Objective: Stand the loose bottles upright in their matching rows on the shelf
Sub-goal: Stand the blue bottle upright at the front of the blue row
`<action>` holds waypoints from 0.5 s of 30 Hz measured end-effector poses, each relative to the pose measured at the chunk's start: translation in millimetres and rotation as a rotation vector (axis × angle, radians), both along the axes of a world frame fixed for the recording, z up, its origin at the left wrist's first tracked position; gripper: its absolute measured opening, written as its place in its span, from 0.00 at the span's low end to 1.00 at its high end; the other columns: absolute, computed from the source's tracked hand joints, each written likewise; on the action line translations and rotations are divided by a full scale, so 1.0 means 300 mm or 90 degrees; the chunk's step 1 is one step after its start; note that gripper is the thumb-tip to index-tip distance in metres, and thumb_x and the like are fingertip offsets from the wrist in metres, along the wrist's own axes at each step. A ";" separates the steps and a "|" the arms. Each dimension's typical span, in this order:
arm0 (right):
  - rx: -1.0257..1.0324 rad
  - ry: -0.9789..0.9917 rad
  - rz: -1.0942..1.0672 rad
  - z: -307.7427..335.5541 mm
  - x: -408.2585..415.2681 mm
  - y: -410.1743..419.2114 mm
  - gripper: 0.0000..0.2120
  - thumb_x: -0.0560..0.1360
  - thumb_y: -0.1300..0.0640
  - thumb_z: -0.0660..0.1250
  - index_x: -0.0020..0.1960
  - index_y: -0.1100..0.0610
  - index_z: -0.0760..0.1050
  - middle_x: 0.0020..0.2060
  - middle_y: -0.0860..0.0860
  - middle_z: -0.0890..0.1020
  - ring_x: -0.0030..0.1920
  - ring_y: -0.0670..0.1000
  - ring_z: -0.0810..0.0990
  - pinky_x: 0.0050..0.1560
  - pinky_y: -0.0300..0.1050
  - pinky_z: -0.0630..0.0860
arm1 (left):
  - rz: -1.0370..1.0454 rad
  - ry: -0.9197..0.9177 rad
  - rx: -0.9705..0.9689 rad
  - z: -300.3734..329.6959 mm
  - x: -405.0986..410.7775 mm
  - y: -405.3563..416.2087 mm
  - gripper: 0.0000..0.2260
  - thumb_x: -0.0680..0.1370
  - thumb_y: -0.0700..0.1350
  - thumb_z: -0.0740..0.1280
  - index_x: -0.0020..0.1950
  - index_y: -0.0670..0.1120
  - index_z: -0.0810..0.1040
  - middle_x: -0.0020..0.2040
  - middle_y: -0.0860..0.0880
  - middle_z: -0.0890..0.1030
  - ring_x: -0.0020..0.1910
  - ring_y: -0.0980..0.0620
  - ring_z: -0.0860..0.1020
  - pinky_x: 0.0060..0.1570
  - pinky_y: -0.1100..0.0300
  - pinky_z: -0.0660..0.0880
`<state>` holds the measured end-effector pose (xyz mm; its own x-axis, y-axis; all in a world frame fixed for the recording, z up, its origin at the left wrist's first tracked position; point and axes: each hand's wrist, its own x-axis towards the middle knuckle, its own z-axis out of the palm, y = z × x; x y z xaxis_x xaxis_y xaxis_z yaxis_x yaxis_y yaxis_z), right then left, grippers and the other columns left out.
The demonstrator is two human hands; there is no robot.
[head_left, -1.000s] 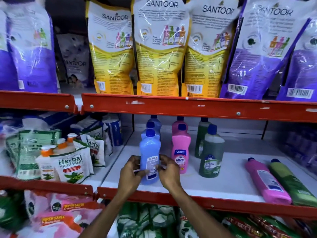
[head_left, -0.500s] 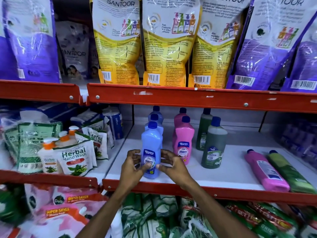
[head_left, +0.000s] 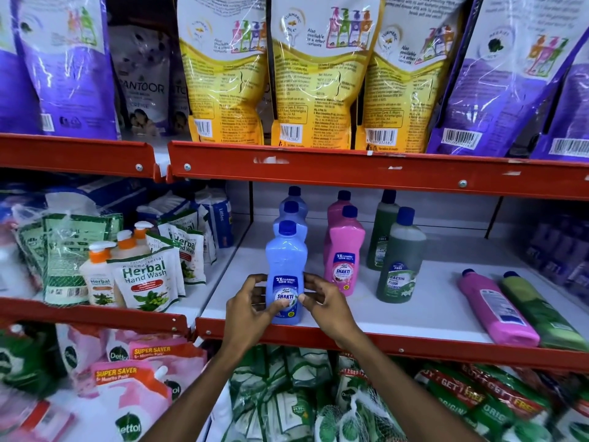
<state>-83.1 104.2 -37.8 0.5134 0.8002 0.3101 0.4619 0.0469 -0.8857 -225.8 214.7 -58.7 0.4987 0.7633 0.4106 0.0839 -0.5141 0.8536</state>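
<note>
A blue bottle [head_left: 286, 260] stands upright at the front of the blue row on the white shelf [head_left: 424, 307], its label facing me. My left hand [head_left: 251, 306] and my right hand [head_left: 322, 301] hold its lower part from both sides, thumbs on the label. Two more blue bottles stand behind it. To the right stand a pink row [head_left: 344, 250] and a dark green row [head_left: 400, 256], each two deep. At the shelf's right end a pink bottle [head_left: 495, 309] and a green bottle [head_left: 541, 309] lie flat side by side.
The red front rail [head_left: 446, 349] runs along the shelf edge. An upper red rail [head_left: 350, 169] carries yellow and purple refill pouches. Herbal hand wash pouches [head_left: 145, 282] and pump bottles fill the shelf to the left. Packets crowd the shelf below.
The blue bottle has been turned so its label faces front. Both hands have shifted to its lower sides, and the camera has come closer.
</note>
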 end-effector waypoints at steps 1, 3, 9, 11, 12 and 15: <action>-0.006 -0.004 0.004 -0.007 0.003 -0.017 0.21 0.77 0.65 0.67 0.69 0.56 0.72 0.60 0.49 0.82 0.53 0.35 0.81 0.51 0.30 0.79 | -0.003 0.006 -0.003 -0.006 0.001 -0.016 0.26 0.67 0.55 0.79 0.62 0.52 0.75 0.53 0.51 0.87 0.49 0.59 0.86 0.47 0.56 0.85; -0.006 -0.028 -0.007 -0.005 -0.014 -0.039 0.23 0.77 0.64 0.67 0.71 0.55 0.70 0.64 0.50 0.80 0.60 0.41 0.80 0.54 0.30 0.78 | 0.008 0.017 0.011 -0.014 -0.013 -0.026 0.31 0.68 0.57 0.78 0.68 0.52 0.72 0.62 0.50 0.84 0.58 0.54 0.84 0.54 0.53 0.84; -0.014 -0.485 -0.218 0.041 0.028 -0.188 0.31 0.78 0.54 0.60 0.78 0.47 0.55 0.77 0.48 0.63 0.77 0.47 0.60 0.77 0.44 0.54 | 0.198 0.049 0.380 -0.013 -0.023 -0.112 0.36 0.78 0.62 0.62 0.81 0.49 0.55 0.83 0.46 0.52 0.83 0.45 0.51 0.80 0.43 0.54; -0.060 -0.611 -0.289 0.059 0.086 -0.257 0.33 0.77 0.53 0.59 0.79 0.49 0.51 0.79 0.52 0.58 0.80 0.53 0.53 0.80 0.53 0.47 | 0.201 0.070 0.506 0.017 0.017 -0.169 0.36 0.79 0.62 0.60 0.82 0.48 0.53 0.83 0.43 0.50 0.83 0.40 0.49 0.80 0.39 0.47; -0.082 -0.646 -0.320 0.068 0.118 -0.292 0.33 0.77 0.51 0.58 0.79 0.50 0.50 0.80 0.53 0.56 0.80 0.55 0.51 0.80 0.57 0.45 | 0.188 0.073 0.550 0.034 0.046 -0.200 0.36 0.79 0.62 0.60 0.82 0.48 0.54 0.83 0.42 0.50 0.83 0.39 0.49 0.80 0.37 0.46; -0.133 -0.701 -0.388 0.084 0.207 -0.393 0.32 0.78 0.49 0.54 0.79 0.53 0.51 0.80 0.57 0.51 0.80 0.59 0.43 0.78 0.65 0.41 | 0.136 0.093 0.613 0.072 0.151 -0.291 0.36 0.79 0.61 0.60 0.82 0.47 0.53 0.83 0.42 0.51 0.83 0.39 0.49 0.79 0.34 0.47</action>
